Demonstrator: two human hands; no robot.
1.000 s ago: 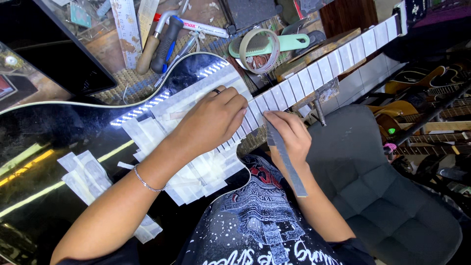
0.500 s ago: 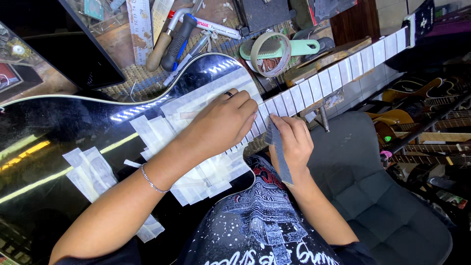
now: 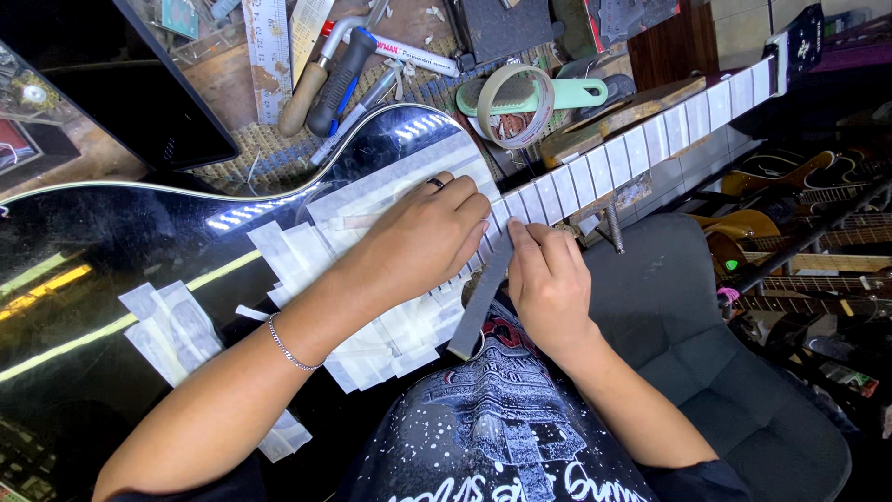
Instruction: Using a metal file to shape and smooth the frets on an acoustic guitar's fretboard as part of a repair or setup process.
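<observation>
Guitar neck (image 3: 641,149), its fretboard masked in pale tape, runs on a long diagonal from the glossy black body (image 3: 111,297) at lower left up to the headstock at upper right. Left hand (image 3: 423,242) lies flat, fingers closed, pressing the taped upper frets where neck meets body. Right hand (image 3: 548,279), just beside it and nearer the open neck, grips a grey flat file (image 3: 478,302) set crosswise to the neck, its tip touching the fretboard edge.
</observation>
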